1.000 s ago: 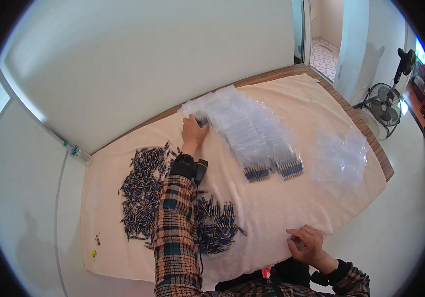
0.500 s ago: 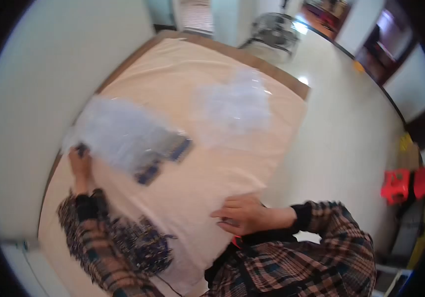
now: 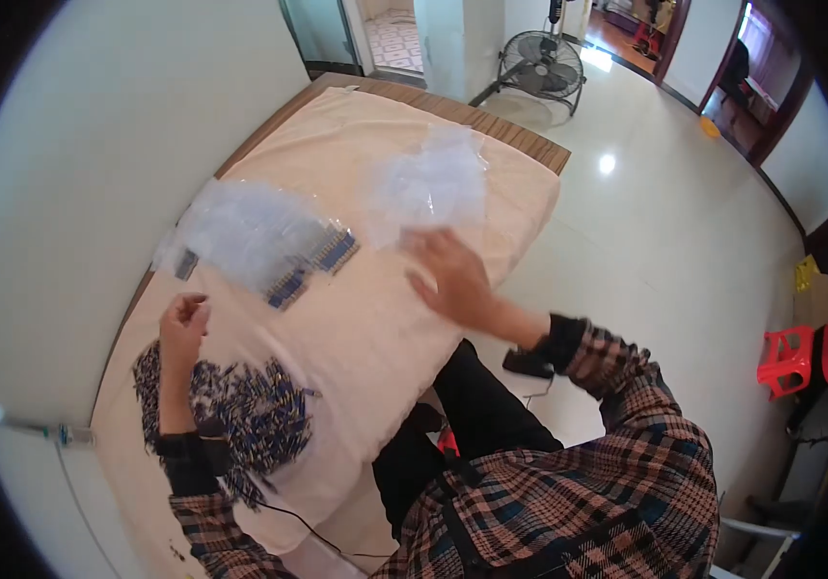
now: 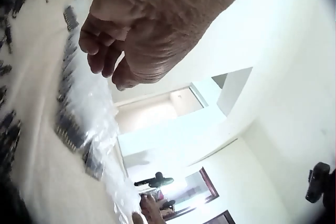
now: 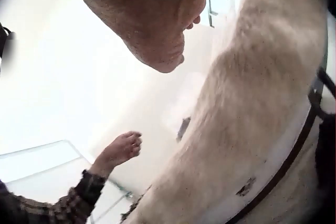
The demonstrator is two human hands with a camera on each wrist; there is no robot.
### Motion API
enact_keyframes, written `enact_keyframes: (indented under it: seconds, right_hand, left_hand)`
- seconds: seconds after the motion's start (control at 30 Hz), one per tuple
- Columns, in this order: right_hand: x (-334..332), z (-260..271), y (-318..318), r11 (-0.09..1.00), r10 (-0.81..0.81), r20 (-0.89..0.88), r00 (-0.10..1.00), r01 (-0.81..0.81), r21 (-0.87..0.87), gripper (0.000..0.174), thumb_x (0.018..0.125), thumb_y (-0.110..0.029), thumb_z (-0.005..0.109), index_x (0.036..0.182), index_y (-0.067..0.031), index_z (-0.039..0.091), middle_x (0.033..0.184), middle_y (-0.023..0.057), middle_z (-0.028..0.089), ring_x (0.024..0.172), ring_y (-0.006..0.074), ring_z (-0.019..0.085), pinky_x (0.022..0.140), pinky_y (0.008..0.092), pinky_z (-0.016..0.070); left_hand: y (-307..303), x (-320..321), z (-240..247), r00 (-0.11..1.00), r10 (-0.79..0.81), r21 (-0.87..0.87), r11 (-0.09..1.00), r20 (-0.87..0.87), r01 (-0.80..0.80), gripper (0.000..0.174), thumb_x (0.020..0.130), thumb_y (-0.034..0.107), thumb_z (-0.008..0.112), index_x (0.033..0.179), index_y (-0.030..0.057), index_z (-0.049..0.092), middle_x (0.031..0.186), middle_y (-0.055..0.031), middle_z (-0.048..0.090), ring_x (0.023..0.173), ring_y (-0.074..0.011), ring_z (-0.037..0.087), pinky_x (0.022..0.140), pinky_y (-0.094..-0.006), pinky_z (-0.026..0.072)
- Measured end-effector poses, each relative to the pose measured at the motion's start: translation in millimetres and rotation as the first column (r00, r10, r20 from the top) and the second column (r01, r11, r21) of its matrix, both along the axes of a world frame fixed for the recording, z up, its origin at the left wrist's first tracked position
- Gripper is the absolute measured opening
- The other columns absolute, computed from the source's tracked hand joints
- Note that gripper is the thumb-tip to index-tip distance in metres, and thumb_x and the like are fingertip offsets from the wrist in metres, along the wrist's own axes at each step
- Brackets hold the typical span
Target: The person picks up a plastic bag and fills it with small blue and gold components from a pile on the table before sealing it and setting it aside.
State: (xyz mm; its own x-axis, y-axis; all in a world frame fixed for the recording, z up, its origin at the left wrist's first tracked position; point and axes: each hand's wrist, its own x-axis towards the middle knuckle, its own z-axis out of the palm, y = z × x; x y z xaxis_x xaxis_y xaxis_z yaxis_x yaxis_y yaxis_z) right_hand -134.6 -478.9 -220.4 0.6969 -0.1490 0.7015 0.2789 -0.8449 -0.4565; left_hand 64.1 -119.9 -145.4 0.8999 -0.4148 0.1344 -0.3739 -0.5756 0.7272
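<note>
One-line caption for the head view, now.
Left hand by heaped dark pieces, right hand near clear bags, over a pale cloth.

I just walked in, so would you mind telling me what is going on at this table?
A person's right hand, blurred, is at the near edge of some loose clear bags; whether it touches them is unclear. The left hand, with nothing visible in it, hovers between a heap of small dark blue sticks and overlapping clear bags with rows of similar sticks.
</note>
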Motion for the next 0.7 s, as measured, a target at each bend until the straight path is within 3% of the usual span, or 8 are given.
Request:
enact_keyframes:
  seconds: [0.07,0.13,0.17,0.27,0.3,0.57,0.67,0.7]
  right_hand:
    - [27.9,1.5,-21.7,0.996,-0.062,0.011,0.998,0.062,-0.057,0.029,0.074,-0.009,0.068,0.102,-0.0046,0.063,0.105,0.0094,0.063,0.107,0.0321,0.054,0.095,0.0427,0.0413]
    - [54.1,-18.2,-40.2,0.871,-0.276,0.031,0.961,0.263,-0.415,0.025,0.077,-0.014,0.066,0.099,-0.0051,0.065,0.11,0.0093,0.062,0.115,0.032,0.05,0.1,0.0436,0.0355]
    - [53.3,-17.4,-40.8,0.873,-0.265,0.043,0.963,0.259,-0.412,0.025,0.077,-0.014,0.066,0.099,-0.0051,0.065,0.11,0.0093,0.062,0.115,0.032,0.05,0.1,0.0436,0.0355]
    - [45.7,-13.7,-44.8,0.884,-0.301,-0.474,0.827,0.054,-0.465,0.019,0.08,-0.019,0.063,0.093,-0.0054,0.066,0.111,0.0097,0.063,0.116,0.0311,0.05,0.099,0.0432,0.0362]
    - [44.4,-19.6,-45.2,0.881,-0.296,-0.47,0.832,0.048,-0.47,0.019,0.08,-0.019,0.063,0.093,-0.0054,0.066,0.111,0.0097,0.063,0.116,0.0311,0.05,0.099,0.0432,0.0362]
    - [27.0,-14.4,-39.9,0.885,-0.166,-0.029,0.986,0.136,-0.444,0.015,0.082,-0.018,0.06,0.079,-0.005,0.068,0.103,0.0098,0.067,0.101,0.0279,0.06,0.09,0.0388,0.0446]
    - [2.7,11.2,-20.1,0.972,-0.139,0.102,0.985,0.155,-0.175,0.018,0.086,-0.016,0.059,0.081,-0.0032,0.069,0.102,0.0077,0.068,0.091,0.0215,0.064,0.079,0.0336,0.0501]
    - [-6.1,15.3,-11.6,0.971,-0.129,0.103,0.986,0.147,-0.188,0.018,0.086,-0.016,0.059,0.081,-0.0032,0.069,0.102,0.0077,0.068,0.091,0.0215,0.064,0.079,0.0336,0.0501]
  left_hand:
    - [-4.2,-34.6,-7.8,0.998,-0.064,-0.019,0.998,-0.028,0.064,0.015,0.089,0.01,0.059,0.101,0.0012,0.061,0.08,0.0004,0.059,0.066,-0.0047,0.051,0.056,-0.0214,0.0439]
    - [-15.8,-75.9,-7.4,0.991,-0.088,-0.09,0.993,-0.099,0.079,0.014,0.088,0.008,0.06,0.1,0.0007,0.061,0.08,0.0013,0.059,0.067,-0.0038,0.052,0.057,-0.0205,0.0439]
    - [-17.8,-92.1,-7.7,0.993,-0.077,-0.089,0.994,-0.086,0.069,0.014,0.088,0.008,0.06,0.1,0.0007,0.061,0.08,0.0013,0.059,0.067,-0.0038,0.052,0.057,-0.0205,0.0439]
    - [-18.7,-130.9,-8.5,0.985,-0.134,-0.094,0.988,-0.11,0.123,0.014,0.089,0.007,0.058,0.1,-0.0006,0.061,0.076,0.0009,0.059,0.063,-0.0039,0.052,0.056,-0.0201,0.0437]
    - [-17.5,-143.7,-9.0,0.982,-0.143,-0.113,0.985,-0.12,0.13,0.014,0.088,0.006,0.058,0.1,-0.0006,0.061,0.076,0.0012,0.059,0.064,-0.0039,0.052,0.057,-0.02,0.044]
    - [-15.8,-242.5,-22.7,0.968,-0.157,-0.295,0.951,-0.195,0.095,0.013,0.088,0.005,0.059,0.1,-0.0007,0.061,0.077,0.0019,0.06,0.066,-0.0041,0.053,0.06,-0.0199,0.0448]
    - [-17.0,-262.2,-47.1,0.965,-0.176,-0.332,0.938,-0.194,0.104,0.014,0.088,0.005,0.059,0.1,-0.0007,0.062,0.077,0.0018,0.06,0.067,-0.0044,0.053,0.061,-0.0202,0.045]
    - [-18.8,-265.1,-55.7,0.969,-0.175,-0.341,0.934,-0.174,0.108,0.015,0.088,0.006,0.06,0.1,-0.0005,0.062,0.077,0.0017,0.06,0.067,-0.0046,0.053,0.061,-0.0201,0.0442]
